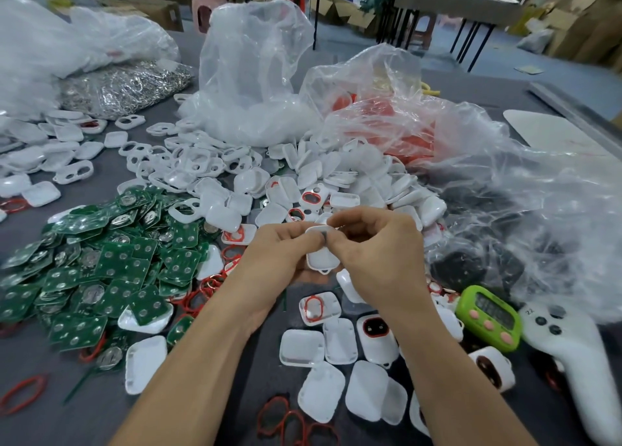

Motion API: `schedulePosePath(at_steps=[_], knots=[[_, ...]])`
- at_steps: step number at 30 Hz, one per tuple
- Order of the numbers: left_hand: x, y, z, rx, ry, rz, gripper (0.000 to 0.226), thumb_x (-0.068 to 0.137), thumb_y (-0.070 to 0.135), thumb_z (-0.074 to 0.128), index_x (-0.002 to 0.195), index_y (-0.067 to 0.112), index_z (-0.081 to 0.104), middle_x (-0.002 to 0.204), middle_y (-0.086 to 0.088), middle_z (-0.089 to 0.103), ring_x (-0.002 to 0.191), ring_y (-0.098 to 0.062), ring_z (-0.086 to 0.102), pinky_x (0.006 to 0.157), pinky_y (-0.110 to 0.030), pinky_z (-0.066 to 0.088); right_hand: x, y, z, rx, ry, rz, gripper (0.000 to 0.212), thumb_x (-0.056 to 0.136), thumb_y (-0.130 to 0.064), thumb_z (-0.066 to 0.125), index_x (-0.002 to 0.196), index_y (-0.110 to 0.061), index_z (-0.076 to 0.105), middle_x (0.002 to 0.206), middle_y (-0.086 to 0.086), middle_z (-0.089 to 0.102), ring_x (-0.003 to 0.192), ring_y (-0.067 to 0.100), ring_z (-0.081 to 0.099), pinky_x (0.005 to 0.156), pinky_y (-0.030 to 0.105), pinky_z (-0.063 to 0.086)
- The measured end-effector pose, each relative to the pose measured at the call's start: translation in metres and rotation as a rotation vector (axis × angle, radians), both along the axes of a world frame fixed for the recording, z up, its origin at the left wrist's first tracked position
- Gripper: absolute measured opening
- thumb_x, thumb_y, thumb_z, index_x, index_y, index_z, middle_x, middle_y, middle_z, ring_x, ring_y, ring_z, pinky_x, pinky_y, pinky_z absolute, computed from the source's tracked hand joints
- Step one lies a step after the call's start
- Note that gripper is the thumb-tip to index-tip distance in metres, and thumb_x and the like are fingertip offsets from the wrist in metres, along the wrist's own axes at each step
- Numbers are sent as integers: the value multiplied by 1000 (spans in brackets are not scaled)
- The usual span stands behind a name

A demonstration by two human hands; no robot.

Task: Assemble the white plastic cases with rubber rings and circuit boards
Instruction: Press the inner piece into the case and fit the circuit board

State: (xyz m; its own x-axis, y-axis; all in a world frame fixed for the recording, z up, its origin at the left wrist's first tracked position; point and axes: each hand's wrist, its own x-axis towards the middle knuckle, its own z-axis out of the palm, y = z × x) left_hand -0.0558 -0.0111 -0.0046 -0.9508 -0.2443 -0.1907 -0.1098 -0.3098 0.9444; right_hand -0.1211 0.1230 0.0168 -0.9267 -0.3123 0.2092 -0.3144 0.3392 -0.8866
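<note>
Head view. We see both hands at frame centre, working one white case (321, 259) above the table (202, 395). The left hand (286, 247) curls round the case from 9 o'clock, thumb on its upper edge. The right hand (377, 247) pinches the same edge from 3 o'clock. A small dark spot sits between the thumbs; we cannot tell what it is.

Circuit boards (111, 264) are heaped at 9 o'clock from the hands, loose case halves (336, 344) at 6 o'clock, and red rubber rings (296, 422) lower again.

Risks, as we judge them:
- Pressure falls on one edge only, so the halves may close skewed and leave a gap at the far end.
- A ring inside could ride out of its groove and get pinched at the seam.
- If the pinch slips, the case drops among near-identical halves below, and finished and unfinished pieces get mixed.
- The forearms hang close over the parts at 6 o'clock and could sweep them aside.
</note>
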Motion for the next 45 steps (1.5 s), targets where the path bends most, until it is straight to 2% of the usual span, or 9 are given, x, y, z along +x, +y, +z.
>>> schedulePosePath(at_steps=[8,11,17,24,27,36,41,43,45], knots=[[-2,4,0,-119,9,120,25,95,6,63,91,18,84,84,-13,79,71,-18,75,61,-27,60,1,-3,-2,17,-46,4,15,78,-18,85,78,-29,76,69,-16,72,62,4,69,58,17,54],[-2,-1,3,111,3,1,22,95,17,61,99,14,83,95,-15,79,83,-25,77,66,-28,60,0,-3,0,-84,-116,-48,17,76,-13,85,82,-27,79,71,-8,75,66,10,73,63,29,60],[3,-14,-3,365,84,-267,40,94,31,62,127,11,72,124,-17,70,115,-31,68,106,-45,53,-3,3,10,-423,-443,28,28,77,-3,85,98,-18,77,84,11,79,80,29,78,67,38,63],[4,-17,-1,432,131,-325,46,95,24,62,139,11,63,136,-19,65,122,-33,66,111,-49,47,3,-5,12,-326,-337,6,25,78,-15,88,99,-24,78,82,8,77,71,23,75,62,31,61],[6,-22,4,546,142,-277,45,95,21,59,138,11,64,132,-19,67,115,-31,69,99,-43,57,-2,-4,11,-450,-440,-19,9,86,-16,80,95,-19,79,75,5,72,55,11,59,60,27,55],[34,-67,28,530,287,-18,38,95,19,55,129,5,66,122,-19,70,99,-26,71,80,-29,61,14,-77,5,151,6,442,39,81,6,72,70,-31,66,62,-23,67,61,-9,60,59,7,42],[56,-92,34,514,369,196,38,93,22,55,126,5,67,113,-18,73,91,-23,74,78,-24,59,29,-135,-2,369,161,650,24,80,-6,75,98,-16,62,83,-9,63,74,-6,59,60,5,39],[62,-98,34,493,367,247,36,96,22,55,125,5,68,112,-17,74,88,-20,74,76,-23,59,33,-146,-6,409,249,625,27,84,-11,75,109,-6,65,95,8,68,87,18,64,69,19,46],[66,-101,34,510,372,266,34,99,22,53,124,4,68,111,-17,75,86,-20,74,73,-23,58,33,-152,-9,449,332,613,14,85,-7,68,87,-19,62,77,0,59,77,22,61,60,29,44]])
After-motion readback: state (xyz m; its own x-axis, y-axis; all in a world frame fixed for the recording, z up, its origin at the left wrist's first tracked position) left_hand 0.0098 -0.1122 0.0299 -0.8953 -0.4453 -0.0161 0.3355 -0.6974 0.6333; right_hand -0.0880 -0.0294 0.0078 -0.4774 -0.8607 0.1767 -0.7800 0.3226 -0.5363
